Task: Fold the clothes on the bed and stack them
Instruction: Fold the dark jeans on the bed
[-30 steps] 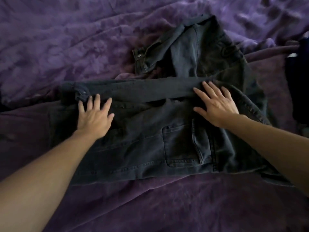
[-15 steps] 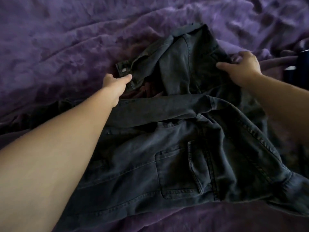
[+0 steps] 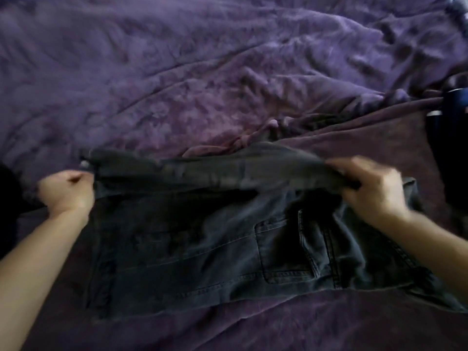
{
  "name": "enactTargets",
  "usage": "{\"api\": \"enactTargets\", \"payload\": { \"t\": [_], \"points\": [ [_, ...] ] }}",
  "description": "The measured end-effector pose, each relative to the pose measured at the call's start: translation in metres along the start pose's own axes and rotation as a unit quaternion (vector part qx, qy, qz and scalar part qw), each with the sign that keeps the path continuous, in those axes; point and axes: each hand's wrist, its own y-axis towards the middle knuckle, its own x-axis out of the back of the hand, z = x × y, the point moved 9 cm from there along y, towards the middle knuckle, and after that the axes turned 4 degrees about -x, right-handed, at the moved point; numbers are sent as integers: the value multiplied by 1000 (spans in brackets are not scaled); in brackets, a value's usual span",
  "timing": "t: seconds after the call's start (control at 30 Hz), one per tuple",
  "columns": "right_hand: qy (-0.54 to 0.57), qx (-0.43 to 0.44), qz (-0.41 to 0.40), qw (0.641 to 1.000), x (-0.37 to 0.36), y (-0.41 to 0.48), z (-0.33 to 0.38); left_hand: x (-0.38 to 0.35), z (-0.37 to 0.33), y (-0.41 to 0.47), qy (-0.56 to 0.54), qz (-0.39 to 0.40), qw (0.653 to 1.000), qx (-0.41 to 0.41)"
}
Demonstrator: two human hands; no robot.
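A dark grey denim jacket (image 3: 202, 244) lies spread on the purple bed, its chest pocket facing up at the right. A folded-over band of it is lifted across the far edge, held taut between both hands. My left hand (image 3: 67, 192) grips the left end of that band, near a metal button. My right hand (image 3: 372, 191) grips the right end, fingers curled over the cloth. The frame is blurred by motion.
The rumpled purple blanket (image 3: 228, 72) covers the whole bed. A maroon sheet (image 3: 367, 133) shows at the right. Dark clothing (image 3: 453, 138) lies at the right edge, and a black item (image 3: 7, 198) sits at the far left edge.
Both hands took hold of the jacket's far part and pulled it toward me, folding it over the body. That far part, spread out behind before, now lies doubled across the jacket.
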Motion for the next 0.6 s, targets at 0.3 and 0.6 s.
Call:
{"api": "enactTargets", "payload": {
  "t": [0.3, 0.6],
  "points": [
    [-278, -8, 402, 872, -140, -133, -5, 24, 77, -85, 259, 106, 959, 46],
    [-151, -43, 172, 972, -102, -42, 27, -30, -40, -163, 348, 185, 789, -471]
  ]
}}
